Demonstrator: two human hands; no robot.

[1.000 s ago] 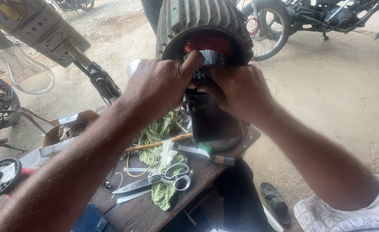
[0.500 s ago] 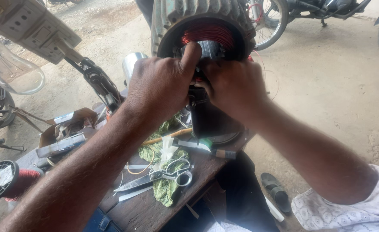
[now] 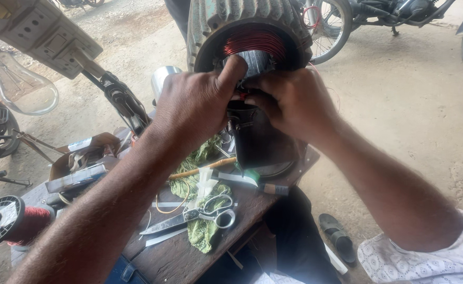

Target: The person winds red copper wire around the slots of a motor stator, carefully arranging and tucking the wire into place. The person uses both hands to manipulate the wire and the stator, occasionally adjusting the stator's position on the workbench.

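Outdoors on a dusty workshop floor, a wooden desk bears scissors and a ribbed motor, bore toward the camera. Left hand and right hand meet at its mouth, fingers pinched on red windings, both equally near.

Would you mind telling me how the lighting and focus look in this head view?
Head view: soft daylight, no harsh glare; the left hand, right hand and motor stator are fairly sharp, the near forearms softer; the scissors read clearly; edges show wide-angle stretch.
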